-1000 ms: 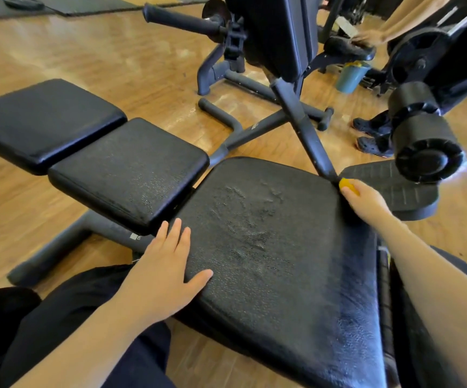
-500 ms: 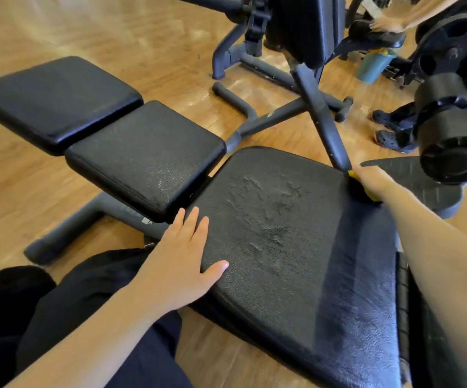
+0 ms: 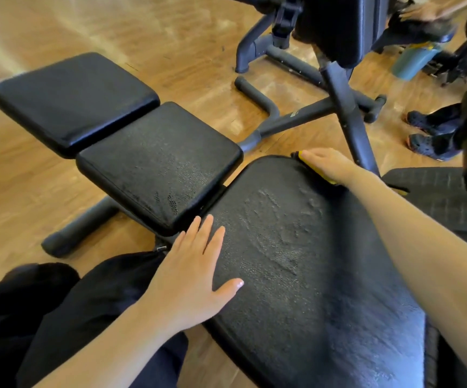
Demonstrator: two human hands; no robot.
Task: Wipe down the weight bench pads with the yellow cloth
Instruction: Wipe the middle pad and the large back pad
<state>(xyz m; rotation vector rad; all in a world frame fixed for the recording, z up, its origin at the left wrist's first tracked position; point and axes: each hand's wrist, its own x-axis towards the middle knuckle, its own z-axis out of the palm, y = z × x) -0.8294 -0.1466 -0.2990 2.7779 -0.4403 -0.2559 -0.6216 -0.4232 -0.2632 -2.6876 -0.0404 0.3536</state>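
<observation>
Our right hand (image 3: 328, 166) presses the yellow cloth (image 3: 321, 176) flat-fingered against the far edge of the large bench pad (image 3: 296, 275); whether any finger curls round it we cannot tell. Our left hand (image 3: 190, 273) rests open on the pad's near left edge. The unwiped surface stretches from the cloth back toward us.

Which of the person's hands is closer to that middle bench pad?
Left. The left hand lies flat on the big pad, its fingertips almost touching the middle pad. The right hand presses the yellow cloth at the big pad's far edge.
</observation>
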